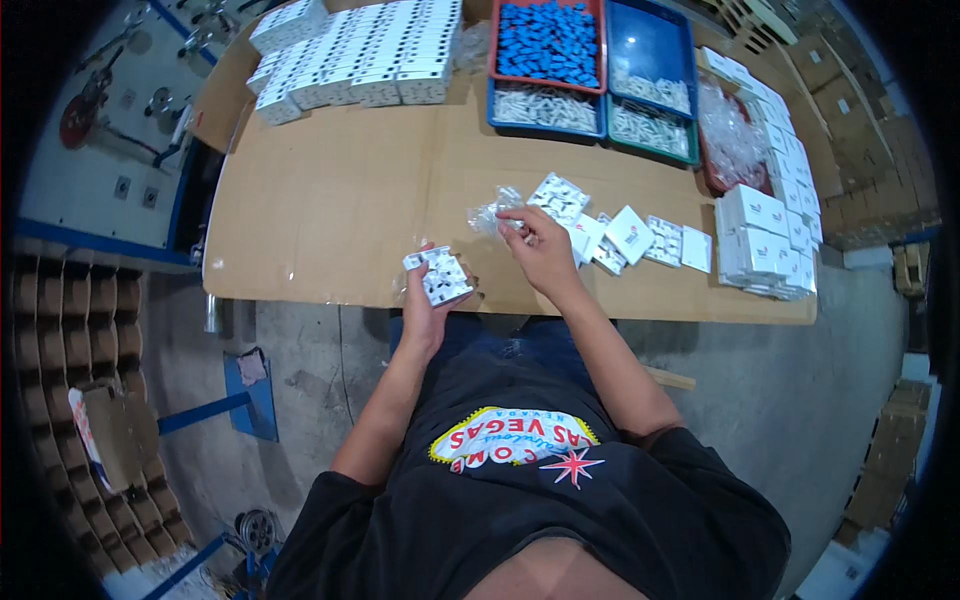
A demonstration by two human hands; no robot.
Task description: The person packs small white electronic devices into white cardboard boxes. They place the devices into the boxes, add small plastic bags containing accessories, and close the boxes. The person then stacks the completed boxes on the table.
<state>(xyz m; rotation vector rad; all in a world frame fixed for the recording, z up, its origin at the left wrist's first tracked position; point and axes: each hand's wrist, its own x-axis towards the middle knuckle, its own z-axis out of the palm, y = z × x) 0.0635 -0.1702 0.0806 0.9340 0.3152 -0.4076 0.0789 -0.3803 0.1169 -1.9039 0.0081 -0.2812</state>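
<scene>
My left hand (424,315) is wrapped round a white square plastic housing (440,277) near the table's front edge. Dark openings show on the housing's upturned side. To its right, my right hand (543,252) pinches a crumpled clear plastic bag (486,217) between thumb and fingers; what the bag contains, if anything, is too small to tell. Just beyond and beside the right hand lie more white housings (559,198), some with the recessed side up. Smooth white square plates (629,235) lie among them, partly overlapping.
The cardboard-topped table (330,200) has rows of stacked white housings (370,55) at the far left. At the back stand a red tray (603,40) of blue parts and trays (692,135) with small bagged pieces. White stacks (762,240) line the right edge beside a red bin (716,178) of clear bags.
</scene>
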